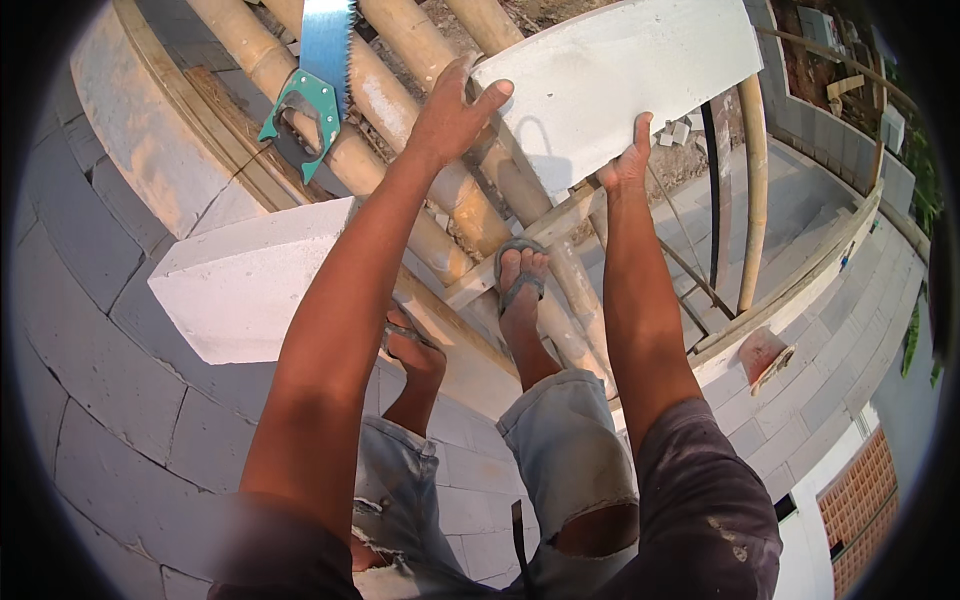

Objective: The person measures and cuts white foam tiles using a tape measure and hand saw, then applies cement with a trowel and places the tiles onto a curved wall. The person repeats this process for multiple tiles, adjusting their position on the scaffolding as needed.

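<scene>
A long white lightweight concrete block is held up in front of me with both hands. My left hand grips its left end, thumb on the near face. Closed on the lower edge is my right hand, its thumb also up along the face; the fingers behind are hidden. Left of my left hand is a hand saw with a blue blade and a teal handle, above the bamboo poles. A second white block sits beside my left forearm.
My feet, in flip-flops, stand on bamboo poles and timber, with gaps between them down to rubble. Grey block walls rise at the left and right. An upright bamboo post and a reddish bucket-like object are at the right.
</scene>
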Demonstrator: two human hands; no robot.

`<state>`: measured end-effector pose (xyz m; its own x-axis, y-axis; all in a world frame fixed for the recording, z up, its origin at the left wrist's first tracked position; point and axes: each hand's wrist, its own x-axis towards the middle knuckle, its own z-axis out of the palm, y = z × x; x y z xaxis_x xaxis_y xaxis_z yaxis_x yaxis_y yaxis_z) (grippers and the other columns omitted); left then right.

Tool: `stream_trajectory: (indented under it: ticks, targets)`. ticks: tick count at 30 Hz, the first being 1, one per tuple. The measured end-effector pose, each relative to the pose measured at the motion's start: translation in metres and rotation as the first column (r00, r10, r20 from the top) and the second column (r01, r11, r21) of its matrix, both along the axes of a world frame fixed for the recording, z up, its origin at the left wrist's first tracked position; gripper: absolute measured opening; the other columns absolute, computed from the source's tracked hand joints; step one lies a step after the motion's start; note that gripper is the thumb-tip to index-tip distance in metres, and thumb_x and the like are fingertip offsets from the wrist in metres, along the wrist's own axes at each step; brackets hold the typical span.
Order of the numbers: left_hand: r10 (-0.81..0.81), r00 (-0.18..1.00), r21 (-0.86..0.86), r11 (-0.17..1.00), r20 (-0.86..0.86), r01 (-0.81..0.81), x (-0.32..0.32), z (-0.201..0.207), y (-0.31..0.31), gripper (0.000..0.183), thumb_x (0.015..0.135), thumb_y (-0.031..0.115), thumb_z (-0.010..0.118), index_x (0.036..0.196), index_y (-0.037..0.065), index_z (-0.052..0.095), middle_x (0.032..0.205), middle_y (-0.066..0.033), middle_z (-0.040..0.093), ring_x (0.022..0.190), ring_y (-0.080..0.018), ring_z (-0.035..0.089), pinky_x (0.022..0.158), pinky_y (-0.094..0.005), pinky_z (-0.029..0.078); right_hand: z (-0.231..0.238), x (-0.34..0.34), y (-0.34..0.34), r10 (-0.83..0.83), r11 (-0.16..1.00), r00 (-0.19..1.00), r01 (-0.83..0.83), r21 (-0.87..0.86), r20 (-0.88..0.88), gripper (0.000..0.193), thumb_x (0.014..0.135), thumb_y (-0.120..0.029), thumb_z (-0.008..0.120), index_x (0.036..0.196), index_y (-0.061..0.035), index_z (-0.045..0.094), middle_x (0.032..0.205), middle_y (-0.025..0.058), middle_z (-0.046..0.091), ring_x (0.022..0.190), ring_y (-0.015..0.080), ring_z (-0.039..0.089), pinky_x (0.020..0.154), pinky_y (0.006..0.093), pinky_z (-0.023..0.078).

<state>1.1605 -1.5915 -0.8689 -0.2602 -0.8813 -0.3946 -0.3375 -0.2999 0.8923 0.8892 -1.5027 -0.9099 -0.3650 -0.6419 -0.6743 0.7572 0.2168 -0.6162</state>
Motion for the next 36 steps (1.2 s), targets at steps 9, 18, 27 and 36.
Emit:
stream_trajectory:
  ticks: [9,18,27,36]
  targets:
    - [0.146,0.978,0.664,0.748,-0.149,-0.011,-0.024,0.013,-0.014,0.134,0.069,0.074,0.072,0.154,-0.003,0.002,0.157,-0.0297,0.019,0.146,-0.0418,0.022,0.115,-0.0596,0.021,0.104,-0.008,-0.014,0.056,0.982,0.968,-0.009,0.190,-0.245,0.075,0.083,-0.036,0.075,0.140,0.0011,0.044,0.134,0.0176,0.056,0.123,0.0338,0.055,0.104,0.0476,0.045]
    - [0.739,0.666,0.771,0.481,-0.100,-0.417,-0.031,0.284,0.156,0.095,0.079,0.042,0.082,0.142,0.000,0.025,0.128,-0.0198,0.050,0.116,-0.0322,0.056,0.089,-0.0504,0.051,0.338,-0.001,-0.004,0.284,0.877,0.936,-0.166,0.452,-0.209,0.065,0.079,-0.011,0.073,0.135,0.0055,0.045,0.118,0.0211,0.061,0.100,0.0336,0.065,0.085,0.0421,0.055]
    - [0.814,0.548,0.645,0.316,0.192,-0.696,0.058,0.531,0.234,0.067,0.085,0.033,0.079,0.121,-0.001,0.034,0.123,-0.0191,0.049,0.116,-0.0226,0.050,0.100,-0.0390,0.041,0.480,0.104,0.082,0.365,0.752,0.911,-0.411,0.516,0.194,0.054,0.082,-0.018,0.072,0.127,0.0040,0.055,0.109,0.0190,0.065,0.097,0.0321,0.066,0.081,0.0436,0.055]
    - [0.830,0.503,0.547,0.313,0.240,-0.777,0.059,0.497,0.226,0.073,0.082,0.034,0.079,0.128,-0.010,0.042,0.121,-0.0224,0.053,0.105,-0.0257,0.058,0.082,-0.0426,0.051,0.423,0.116,0.062,0.514,0.620,0.769,-0.639,0.456,0.379,0.060,0.085,-0.038,0.072,0.129,0.0005,0.057,0.120,0.0186,0.065,0.103,0.0313,0.065,0.091,0.0427,0.051]
